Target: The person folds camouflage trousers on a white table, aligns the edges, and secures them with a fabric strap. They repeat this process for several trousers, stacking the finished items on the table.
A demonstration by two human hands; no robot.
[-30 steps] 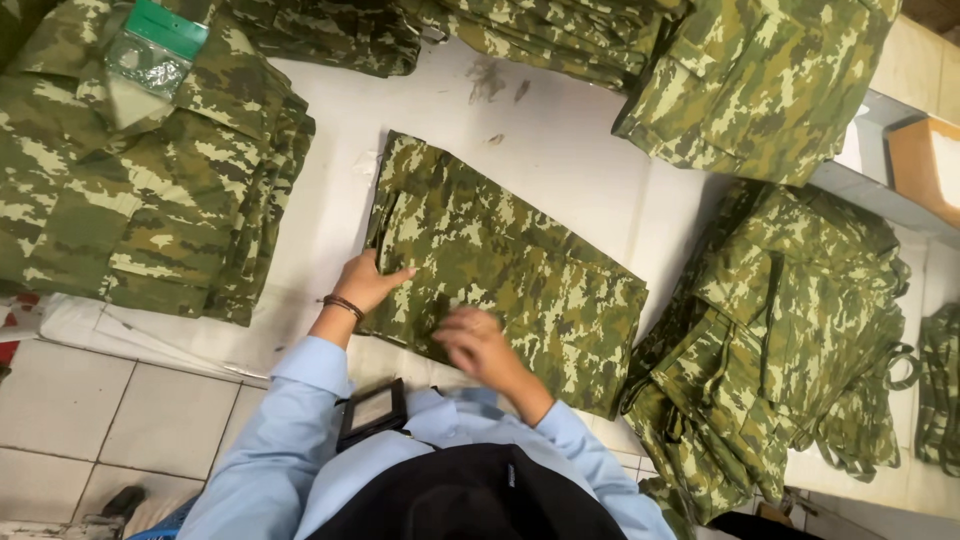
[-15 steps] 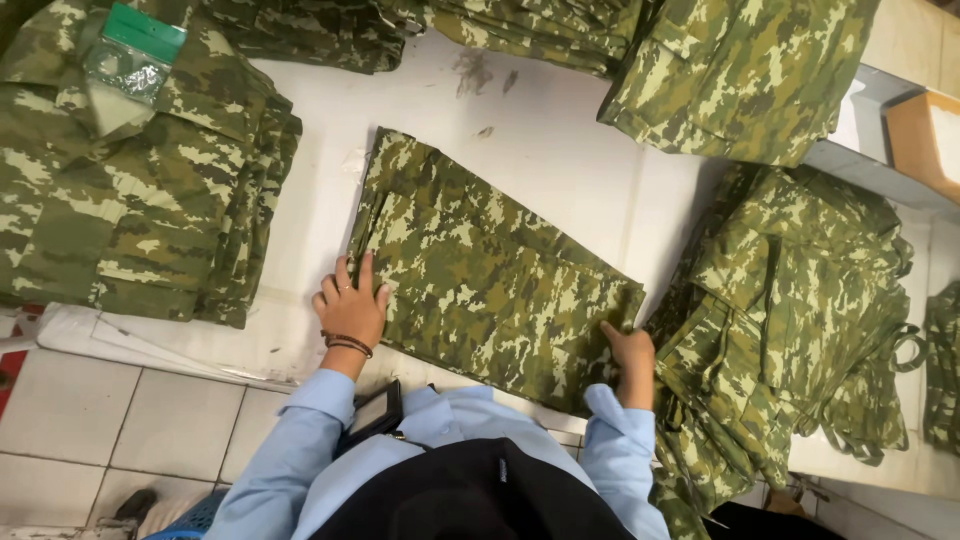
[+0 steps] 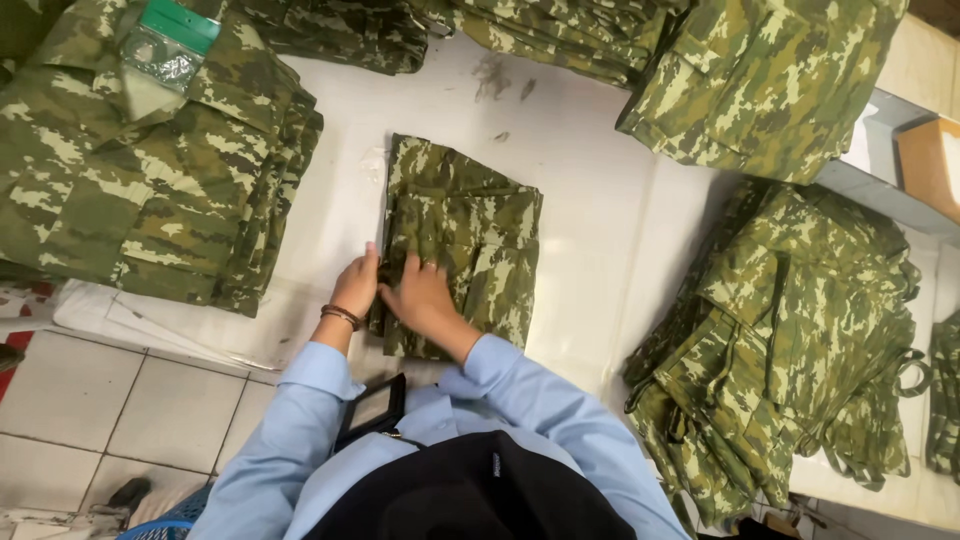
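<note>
A folded green camouflage garment (image 3: 470, 235) lies on the white table (image 3: 590, 200) in front of me, folded into a compact rectangle. My left hand (image 3: 356, 285) presses against its near left edge, fingers together; a dark bracelet circles that wrist. My right hand (image 3: 420, 297) lies flat on the garment's near left part, fingers spread, right beside the left hand. Both arms wear light blue sleeves.
A stack of folded camouflage garments (image 3: 140, 170) with a green-topped clear bag (image 3: 172, 45) sits at the left. More camouflage piles lie at the top (image 3: 770, 75) and at the right (image 3: 790, 330). A cardboard box (image 3: 930, 160) sits on a shelf at the far right. Tiled floor (image 3: 90, 400) shows below left.
The garment, spread long across the table before, is now folded over to the left into a compact rectangle. My right hand came from its right end to beside my left hand.
</note>
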